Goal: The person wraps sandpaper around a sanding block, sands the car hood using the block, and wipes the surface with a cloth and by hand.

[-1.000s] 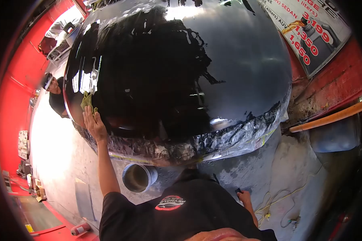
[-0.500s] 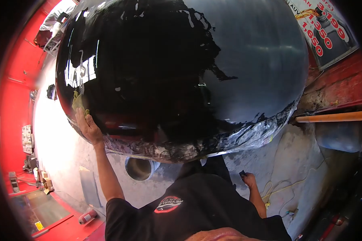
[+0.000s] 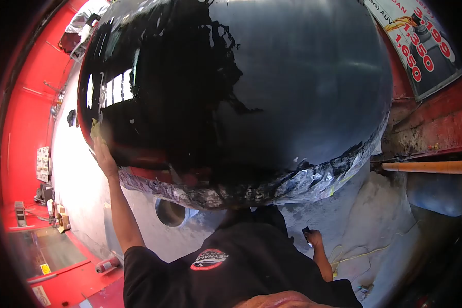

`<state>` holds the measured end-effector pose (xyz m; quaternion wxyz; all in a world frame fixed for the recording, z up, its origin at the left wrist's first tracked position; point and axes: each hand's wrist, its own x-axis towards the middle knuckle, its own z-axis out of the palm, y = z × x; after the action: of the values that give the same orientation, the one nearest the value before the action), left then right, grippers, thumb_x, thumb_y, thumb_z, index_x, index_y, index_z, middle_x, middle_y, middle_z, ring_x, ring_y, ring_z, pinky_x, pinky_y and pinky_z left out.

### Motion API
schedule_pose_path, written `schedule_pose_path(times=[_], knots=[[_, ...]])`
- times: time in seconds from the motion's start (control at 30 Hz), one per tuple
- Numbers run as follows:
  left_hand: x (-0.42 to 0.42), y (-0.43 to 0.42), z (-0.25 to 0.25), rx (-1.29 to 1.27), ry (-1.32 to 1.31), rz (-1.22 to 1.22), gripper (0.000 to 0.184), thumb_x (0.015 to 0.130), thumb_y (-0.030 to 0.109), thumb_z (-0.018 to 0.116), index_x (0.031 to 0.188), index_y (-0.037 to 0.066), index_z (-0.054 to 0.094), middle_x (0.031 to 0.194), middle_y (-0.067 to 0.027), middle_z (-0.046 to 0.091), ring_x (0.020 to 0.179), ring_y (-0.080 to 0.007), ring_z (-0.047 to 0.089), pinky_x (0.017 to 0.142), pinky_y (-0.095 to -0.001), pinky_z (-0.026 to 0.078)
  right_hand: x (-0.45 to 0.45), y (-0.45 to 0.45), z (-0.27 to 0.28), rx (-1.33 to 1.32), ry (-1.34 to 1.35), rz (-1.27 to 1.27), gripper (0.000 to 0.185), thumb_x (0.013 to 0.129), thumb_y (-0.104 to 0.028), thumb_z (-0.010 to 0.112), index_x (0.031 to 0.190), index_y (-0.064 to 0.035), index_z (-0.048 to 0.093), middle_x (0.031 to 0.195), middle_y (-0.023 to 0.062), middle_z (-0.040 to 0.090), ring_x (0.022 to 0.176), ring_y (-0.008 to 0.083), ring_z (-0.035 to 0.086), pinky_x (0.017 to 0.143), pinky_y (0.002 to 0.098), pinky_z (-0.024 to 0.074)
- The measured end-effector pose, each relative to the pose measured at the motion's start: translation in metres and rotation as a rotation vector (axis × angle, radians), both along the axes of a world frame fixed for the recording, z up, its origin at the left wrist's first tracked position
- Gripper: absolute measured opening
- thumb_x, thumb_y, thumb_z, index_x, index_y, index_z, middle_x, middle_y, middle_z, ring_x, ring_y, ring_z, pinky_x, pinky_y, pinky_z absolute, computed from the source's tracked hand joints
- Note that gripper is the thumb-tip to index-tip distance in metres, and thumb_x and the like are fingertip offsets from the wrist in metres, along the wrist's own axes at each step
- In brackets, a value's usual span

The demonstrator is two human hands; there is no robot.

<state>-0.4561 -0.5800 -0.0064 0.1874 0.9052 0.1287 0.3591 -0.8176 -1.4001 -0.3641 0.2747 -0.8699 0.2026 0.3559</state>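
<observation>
A large curved car panel (image 3: 303,92) spreads out in front of me, glossy black on the left and dull grey on the right, with a ragged border between. My left hand (image 3: 105,158) lies against its lower left side, fingers pressed on a yellow-green cloth (image 3: 97,131). Low at my right side, beyond the panel's edge, my right hand (image 3: 314,237) grips a small dark block (image 3: 306,235). Crumpled clear plastic sheeting (image 3: 313,179) wraps the panel's near edge.
A bucket (image 3: 172,211) stands on the floor below the panel. An orange pole (image 3: 423,167) juts in from the right, under a price sign (image 3: 421,46). A yellow cord (image 3: 362,254) lies on the floor at right. Red walls (image 3: 25,138) rise at left.
The view has shifted slightly. My left hand and the cloth remain on the panel's left side. The glossy area's ragged border now appears further left. My right hand still holds the block.
</observation>
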Motion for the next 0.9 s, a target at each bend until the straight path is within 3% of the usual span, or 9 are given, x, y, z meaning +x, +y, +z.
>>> schedule_pose_path(times=[0.07,0.17,0.27,0.33,0.47,0.57,0.67,0.77,0.9], knots=[[0.002,0.0,-0.002,-0.019,-0.004,0.016,0.048,0.109,0.026,0.044,0.15,0.001,0.052,0.158,-0.0184,0.047,0.15,-0.0334,0.039,0.124,-0.0426,0.027,0.004,-0.019,0.008,0.024,-0.003,0.073,0.041,0.084,-0.044,0.069,0.093,-0.0043,0.078,0.087,0.0215,0.075,0.088,0.0402,0.072,0.079,0.0467,0.0548],[0.003,-0.007,-0.003,-0.016,-0.022,0.05,0.048,0.11,0.027,0.043,0.149,0.002,0.053,0.158,-0.0171,0.048,0.149,-0.0329,0.04,0.123,-0.0414,0.028,0.018,-0.033,0.03,0.028,0.203,-0.103,0.042,0.085,-0.046,0.067,0.089,-0.0057,0.077,0.093,0.0239,0.073,0.09,0.0444,0.07,0.079,0.0494,0.0541],[0.002,-0.007,-0.006,-0.011,-0.048,0.054,0.046,0.11,0.027,0.044,0.149,0.004,0.054,0.158,-0.0155,0.049,0.148,-0.0312,0.041,0.123,-0.0402,0.03,-0.01,-0.069,-0.015,0.057,0.059,0.16,0.041,0.083,-0.046,0.069,0.086,-0.006,0.077,0.091,0.0234,0.073,0.089,0.0433,0.07,0.079,0.0485,0.0541],[-0.001,-0.011,-0.006,-0.054,-0.071,0.039,0.045,0.111,0.026,0.045,0.149,0.005,0.055,0.157,-0.0152,0.049,0.148,-0.0307,0.041,0.122,-0.0399,0.031,-0.007,-0.068,-0.004,0.047,-0.001,0.293,0.037,0.084,-0.044,0.069,0.088,-0.0078,0.078,0.091,0.0222,0.074,0.089,0.043,0.071,0.078,0.0482,0.0543],[0.003,-0.021,-0.002,-0.116,-0.077,0.029,0.043,0.111,0.024,0.045,0.148,0.003,0.055,0.157,-0.0149,0.049,0.148,-0.0292,0.042,0.121,-0.0388,0.033,0.021,-0.035,0.046,-0.065,0.25,0.126,0.04,0.088,-0.045,0.065,0.098,-0.0097,0.079,0.097,0.0179,0.076,0.095,0.0383,0.072,0.085,0.0446,0.0554],[0.004,-0.027,-0.001,-0.141,-0.089,0.016,0.044,0.111,0.021,0.045,0.148,-0.002,0.052,0.157,-0.0164,0.049,0.148,-0.0282,0.043,0.122,-0.0384,0.032,0.032,-0.02,0.067,-0.046,0.247,0.4,0.042,0.088,-0.047,0.064,0.097,-0.0082,0.079,0.098,0.0188,0.076,0.096,0.0383,0.072,0.086,0.044,0.055],[0.005,-0.029,-0.001,-0.193,-0.129,-0.008,0.044,0.111,0.019,0.045,0.149,-0.003,0.052,0.157,-0.0164,0.049,0.147,-0.0285,0.043,0.122,-0.0391,0.032,0.042,0.001,0.085,-0.049,0.247,0.372,0.044,0.088,-0.047,0.064,0.096,-0.0067,0.078,0.097,0.0197,0.075,0.096,0.0388,0.071,0.086,0.0447,0.0546],[0.004,-0.027,0.0,-0.149,-0.112,-0.006,0.044,0.112,0.018,0.044,0.149,-0.003,0.051,0.157,-0.016,0.049,0.147,-0.0282,0.043,0.122,-0.0398,0.032,0.038,0.006,0.067,0.004,0.2,0.452,0.046,0.088,-0.049,0.064,0.095,-0.0052,0.078,0.095,0.0212,0.075,0.093,0.0395,0.071,0.083,0.0457,0.0543],[0.007,-0.007,0.006,0.003,-0.055,-0.088,0.045,0.111,0.022,0.045,0.15,0.001,0.052,0.157,-0.0168,0.048,0.15,-0.0309,0.039,0.123,-0.0417,0.029,0.063,0.038,0.078,0.001,0.236,0.319,0.048,0.088,-0.05,0.064,0.094,-0.0044,0.078,0.091,0.021,0.075,0.089,0.0391,0.072,0.079,0.0462,0.0536]])
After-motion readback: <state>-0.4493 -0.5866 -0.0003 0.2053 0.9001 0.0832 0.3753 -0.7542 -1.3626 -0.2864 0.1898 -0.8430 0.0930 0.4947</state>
